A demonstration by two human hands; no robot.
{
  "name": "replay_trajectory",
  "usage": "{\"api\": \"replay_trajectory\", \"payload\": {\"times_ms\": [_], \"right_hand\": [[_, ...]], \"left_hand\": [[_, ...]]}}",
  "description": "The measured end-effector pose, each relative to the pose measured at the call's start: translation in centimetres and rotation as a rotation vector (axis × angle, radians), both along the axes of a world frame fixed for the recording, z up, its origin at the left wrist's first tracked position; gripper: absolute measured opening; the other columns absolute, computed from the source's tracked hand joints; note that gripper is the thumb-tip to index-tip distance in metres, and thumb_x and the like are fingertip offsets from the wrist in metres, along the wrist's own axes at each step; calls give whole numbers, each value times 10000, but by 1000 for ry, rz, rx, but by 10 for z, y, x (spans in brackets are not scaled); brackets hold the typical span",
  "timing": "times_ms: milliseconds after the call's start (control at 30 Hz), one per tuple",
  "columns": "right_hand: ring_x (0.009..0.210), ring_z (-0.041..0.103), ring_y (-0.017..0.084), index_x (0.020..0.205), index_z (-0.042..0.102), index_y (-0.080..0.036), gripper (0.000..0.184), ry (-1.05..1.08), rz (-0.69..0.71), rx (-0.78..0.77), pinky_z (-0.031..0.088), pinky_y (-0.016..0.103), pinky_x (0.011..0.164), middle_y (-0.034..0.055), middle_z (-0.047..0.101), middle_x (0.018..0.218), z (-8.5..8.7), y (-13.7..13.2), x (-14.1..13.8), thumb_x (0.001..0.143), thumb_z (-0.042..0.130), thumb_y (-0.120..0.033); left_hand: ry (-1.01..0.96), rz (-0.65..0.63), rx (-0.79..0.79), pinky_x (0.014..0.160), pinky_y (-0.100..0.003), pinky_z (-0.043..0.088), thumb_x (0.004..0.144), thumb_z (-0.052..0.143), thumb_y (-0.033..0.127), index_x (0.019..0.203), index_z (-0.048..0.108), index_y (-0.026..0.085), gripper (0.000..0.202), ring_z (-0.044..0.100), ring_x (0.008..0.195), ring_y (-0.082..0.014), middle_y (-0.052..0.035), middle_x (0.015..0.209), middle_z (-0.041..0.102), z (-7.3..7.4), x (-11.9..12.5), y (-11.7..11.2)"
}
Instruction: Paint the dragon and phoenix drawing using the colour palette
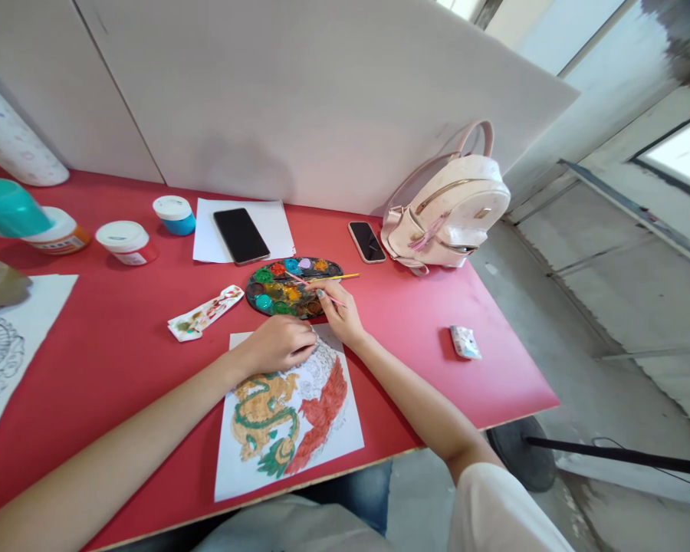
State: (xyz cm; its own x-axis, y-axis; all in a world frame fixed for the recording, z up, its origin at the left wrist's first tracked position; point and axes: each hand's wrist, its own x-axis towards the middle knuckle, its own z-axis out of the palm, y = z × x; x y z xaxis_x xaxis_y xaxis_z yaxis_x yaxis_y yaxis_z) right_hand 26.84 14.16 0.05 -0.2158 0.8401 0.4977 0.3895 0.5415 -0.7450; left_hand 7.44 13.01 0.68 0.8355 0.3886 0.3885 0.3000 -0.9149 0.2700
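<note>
My right hand (343, 308) is closed on a thin paintbrush (299, 279) with a pinkish handle, its tip over the palette near the red paint. The dark oval palette (285, 291) has wells of several colours. A yellow-handled paintbrush (349, 275) lies across its right side. My left hand (284, 343) rests with curled fingers on the upper part of a paper sheet (230, 475); whatever may be inside is hidden. On the sheet are a dragon (264, 414) painted orange and green, a red bird (325, 406), and uncoloured line work partly under my hands.
A paint-stained tissue (205, 313) lies left of the palette. Behind are paint jars (127, 242), a phone (241, 235) on white sheets, another phone (366, 241) and a backpack (448, 211). A small packet (465, 342) lies near the table's right edge. At far left, another person's hand (0, 285) touches a drawing.
</note>
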Motion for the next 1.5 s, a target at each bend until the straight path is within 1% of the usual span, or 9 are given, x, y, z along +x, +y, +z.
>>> {"api": "replay_trajectory", "payload": {"times_ms": [233, 400, 567, 800, 967, 1167, 1500], "right_hand": [[1080, 682, 236, 1120, 707, -236, 334, -18, 21, -4, 544, 382, 964, 87, 750, 1118, 2, -1, -1, 1096, 408, -384], [1070, 684, 227, 1103, 695, -246, 273, -43, 14, 7, 542, 363, 957, 76, 742, 1090, 3, -1, -1, 1082, 437, -331], [1091, 678, 227, 1115, 679, -236, 237, -11, 36, 29, 532, 363, 968, 82, 735, 1111, 2, -1, -1, 1074, 450, -282], [1085, 683, 225, 1102, 674, -247, 241, -26, 12, 9, 543, 366, 962, 77, 739, 1103, 2, -1, -1, 1073, 440, -296], [1079, 690, 221, 1105, 672, -238, 216, 2, 12, 10, 550, 362, 958, 77, 741, 1105, 0, -1, -1, 1056, 465, -278], [1064, 708, 219, 1098, 670, -234, 215, -30, 23, -50, 564, 355, 953, 78, 750, 1093, 1, -1, -1, 1039, 467, -277], [932, 738, 198, 1124, 668, -239, 217, 29, 15, -123, 589, 312, 844, 51, 768, 1006, -2, -2, -2, 1050, 478, -313]], "left_hand": [[17, 6, -1, 628, -306, 329, 986, 513, 234, 696, 585, 210, 300, 551, 630, -134, 8, 654, 623, -1, -1, 0], [31, 4, 3, 625, -307, 328, 981, 516, 234, 695, 580, 211, 294, 551, 632, -135, 9, 651, 621, -2, -1, 0], [40, 7, 1, 626, -309, 324, 983, 509, 235, 695, 581, 210, 298, 548, 633, -136, 9, 648, 615, -2, -1, 0], [28, 4, 4, 625, -308, 322, 977, 521, 228, 698, 579, 208, 285, 548, 629, -136, 8, 650, 621, -2, -1, 0], [23, 3, 1, 625, -309, 324, 979, 516, 225, 698, 577, 210, 288, 549, 632, -137, 9, 650, 621, -1, -1, 0], [13, -1, -13, 635, -308, 328, 986, 510, 232, 705, 587, 210, 293, 548, 638, -140, 6, 652, 622, -1, -1, 0], [13, -2, -7, 634, -308, 329, 982, 517, 226, 707, 585, 211, 284, 557, 642, -140, 8, 658, 629, 0, -1, -1]]}}
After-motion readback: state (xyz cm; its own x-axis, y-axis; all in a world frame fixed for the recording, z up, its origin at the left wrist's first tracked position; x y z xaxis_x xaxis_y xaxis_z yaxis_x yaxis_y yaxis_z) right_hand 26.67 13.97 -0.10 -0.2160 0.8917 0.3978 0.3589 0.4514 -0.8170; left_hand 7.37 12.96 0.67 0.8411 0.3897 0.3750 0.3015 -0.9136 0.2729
